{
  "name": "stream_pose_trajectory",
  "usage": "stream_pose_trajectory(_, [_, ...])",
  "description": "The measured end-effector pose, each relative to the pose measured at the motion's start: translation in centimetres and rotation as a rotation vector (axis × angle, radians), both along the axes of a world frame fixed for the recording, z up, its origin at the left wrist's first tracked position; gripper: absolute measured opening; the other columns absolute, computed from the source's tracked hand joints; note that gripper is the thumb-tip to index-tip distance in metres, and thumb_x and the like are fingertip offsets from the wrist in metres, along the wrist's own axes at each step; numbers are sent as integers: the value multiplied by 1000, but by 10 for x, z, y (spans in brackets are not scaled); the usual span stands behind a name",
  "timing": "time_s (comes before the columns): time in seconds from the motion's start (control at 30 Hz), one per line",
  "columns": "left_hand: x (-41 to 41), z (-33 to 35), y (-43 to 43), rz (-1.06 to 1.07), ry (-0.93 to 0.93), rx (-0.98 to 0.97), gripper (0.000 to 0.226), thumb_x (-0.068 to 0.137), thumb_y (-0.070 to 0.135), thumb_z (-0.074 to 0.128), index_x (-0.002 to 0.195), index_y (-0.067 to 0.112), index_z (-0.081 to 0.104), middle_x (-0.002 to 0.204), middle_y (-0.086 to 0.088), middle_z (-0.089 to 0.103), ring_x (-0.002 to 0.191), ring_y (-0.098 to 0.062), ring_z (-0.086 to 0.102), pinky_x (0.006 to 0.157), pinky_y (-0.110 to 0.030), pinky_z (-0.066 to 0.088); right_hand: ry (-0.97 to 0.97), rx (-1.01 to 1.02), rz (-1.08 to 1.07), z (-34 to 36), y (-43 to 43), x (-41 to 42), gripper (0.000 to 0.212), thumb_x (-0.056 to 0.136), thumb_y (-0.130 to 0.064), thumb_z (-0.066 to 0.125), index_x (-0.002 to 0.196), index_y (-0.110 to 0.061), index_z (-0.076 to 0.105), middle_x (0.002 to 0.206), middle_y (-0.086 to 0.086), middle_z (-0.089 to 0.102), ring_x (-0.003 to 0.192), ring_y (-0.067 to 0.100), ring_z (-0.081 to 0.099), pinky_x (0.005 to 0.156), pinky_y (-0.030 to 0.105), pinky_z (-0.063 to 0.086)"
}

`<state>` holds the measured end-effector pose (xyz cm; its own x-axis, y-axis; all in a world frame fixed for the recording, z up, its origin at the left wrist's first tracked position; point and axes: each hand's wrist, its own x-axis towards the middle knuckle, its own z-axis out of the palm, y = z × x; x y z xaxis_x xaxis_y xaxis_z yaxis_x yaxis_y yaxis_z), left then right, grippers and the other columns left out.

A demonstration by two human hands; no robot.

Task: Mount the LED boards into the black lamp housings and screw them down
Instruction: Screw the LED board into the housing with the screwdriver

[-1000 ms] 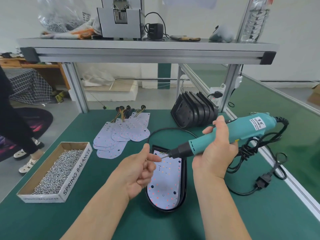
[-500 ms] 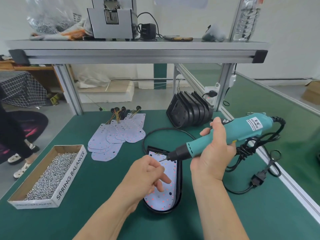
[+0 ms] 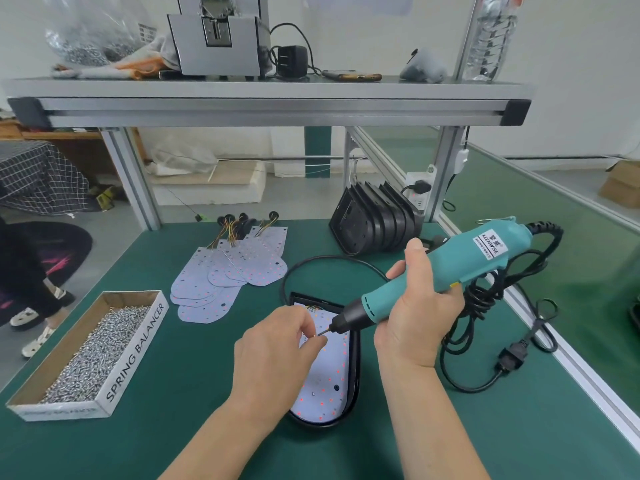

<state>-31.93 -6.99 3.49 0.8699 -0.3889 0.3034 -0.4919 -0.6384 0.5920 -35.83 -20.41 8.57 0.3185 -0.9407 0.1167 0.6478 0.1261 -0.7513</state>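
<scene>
A black lamp housing lies on the green table in front of me with a white LED board seated inside it. My right hand grips a teal electric screwdriver, its bit slanting down to the left over the board's upper end. My left hand hovers over the board's left part, thumb and forefinger pinched on a small screw right at the bit's tip. The hand hides part of the board.
A cardboard box of screws sits at the left. Loose LED boards with wires lie behind. A stack of black housings stands at the back right. The screwdriver's black cord and plug trail to the right. A person's legs are at the far left.
My left hand has come down over the board and pinched a screw against the bit's tip. The screwdriver has dipped slightly toward the board.
</scene>
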Motion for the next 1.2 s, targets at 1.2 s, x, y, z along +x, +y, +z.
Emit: stream_pose_trajectory(1.2, [-8, -2, -1, -169, -309, 2, 36, 67, 12, 91, 65, 13, 55, 58, 9, 45, 44, -22, 45, 35, -35, 44, 8, 78, 2, -12, -10, -1, 28, 82, -26, 72, 56, -34, 65, 54, -7, 53, 51, 10, 47, 49, 20, 39])
